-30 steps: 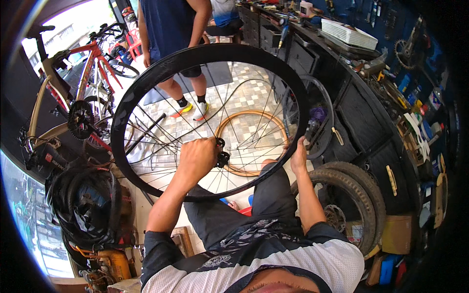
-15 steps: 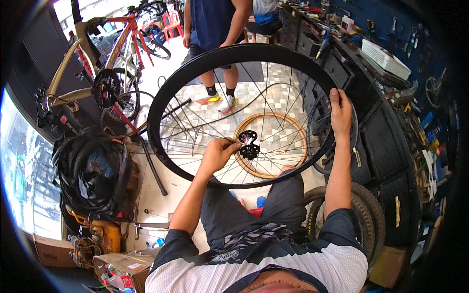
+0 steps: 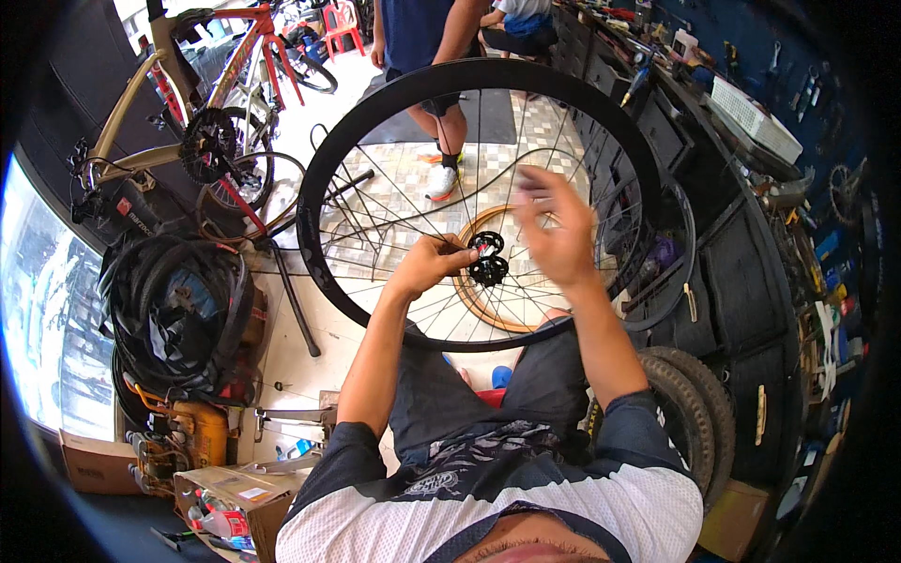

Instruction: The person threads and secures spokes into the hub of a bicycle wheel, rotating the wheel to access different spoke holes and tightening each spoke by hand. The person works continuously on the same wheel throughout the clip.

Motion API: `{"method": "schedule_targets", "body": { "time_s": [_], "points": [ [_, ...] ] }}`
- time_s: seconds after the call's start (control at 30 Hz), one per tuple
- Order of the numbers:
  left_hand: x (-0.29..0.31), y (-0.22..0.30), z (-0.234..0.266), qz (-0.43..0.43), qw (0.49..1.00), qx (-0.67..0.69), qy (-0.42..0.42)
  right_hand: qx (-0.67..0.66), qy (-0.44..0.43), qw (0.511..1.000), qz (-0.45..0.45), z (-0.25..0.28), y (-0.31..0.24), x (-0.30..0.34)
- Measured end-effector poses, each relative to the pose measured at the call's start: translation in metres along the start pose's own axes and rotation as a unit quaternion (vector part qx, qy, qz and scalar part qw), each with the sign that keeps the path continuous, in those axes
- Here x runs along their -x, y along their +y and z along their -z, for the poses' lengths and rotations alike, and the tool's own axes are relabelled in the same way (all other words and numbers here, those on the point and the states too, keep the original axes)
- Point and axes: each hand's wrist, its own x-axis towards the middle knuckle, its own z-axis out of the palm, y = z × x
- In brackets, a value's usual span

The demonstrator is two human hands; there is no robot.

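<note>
L hand point(image 3: 434, 267) pinches the end of the black hub point(image 3: 488, 259) btwn thumb & fingertips, other fingers curled in. R hand point(image 3: 560, 230) is off the rim, fingers loosely spread & blurred, in front of the spokes on the R side; holds nothing that I can see. Bicycle wheel point(image 3: 321, 239), w/ deep black rim, is up in front of the person, tilted, its near edge over the thighs. Thru the spokes: tan hoop point(image 3: 466, 302) lying on the tiled floor point(image 3: 394, 197).

Containers: cardboard box point(image 3: 253, 484) at lower L, top flaps apart, plastic bottles point(image 3: 223, 522) inside, one w/ a red label. Second carton point(image 3: 99, 464) just L of it, contents hidden. Third carton point(image 3: 736, 522) at lower R, near the knobby tyres point(image 3: 690, 413); can't tell what's in it. White plastic basket point(image 3: 754, 122) sits on the cluttered desk point(image 3: 693, 105) along the R wall, contents n/c from here. Black drawer units point(image 3: 741, 291) w/ pale handles run below the desk, insides n/v.

L side: big bundle of black tubing & bags point(image 3: 178, 314) above an orange tank point(image 3: 203, 446); bike frames point(image 3: 122, 174) stand behind. Co-worker point(image 3: 408, 38) in dark top stands just past the wheel.
</note>
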Motion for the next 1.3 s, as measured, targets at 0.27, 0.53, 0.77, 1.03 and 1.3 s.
{"method": "schedule_targets", "body": {
  "time_s": [0.27, 0.53, 0.77, 1.03, 1.3],
  "points": [
    [-0.005, 0.012, -0.005, 0.039, 0.999, 0.022, -0.016, 0.201, -0.139, 0.968, -0.061, -0.071, 0.032, -0.018],
    [-0.017, 0.006, -0.006, 0.012, 1.000, 0.009, -0.003, 0.208, -0.136, 0.966, -0.076, -0.038, 0.036, -0.025],
    [-0.019, 0.011, 0.008, 0.038, 0.976, 0.185, -0.112, 0.296, -0.295, 0.891, -0.175, -0.021, 0.055, -0.028],
    [-0.036, -0.003, 0.014, 0.067, 0.986, 0.086, -0.124, 0.252, -0.294, 0.905, -0.176, -0.009, 0.055, 0.007],
    [-0.034, -0.004, 0.027, 0.022, 0.934, 0.319, -0.157, -0.045, -0.311, 0.921, -0.230, -0.002, 0.072, 0.025]
  ]
}}
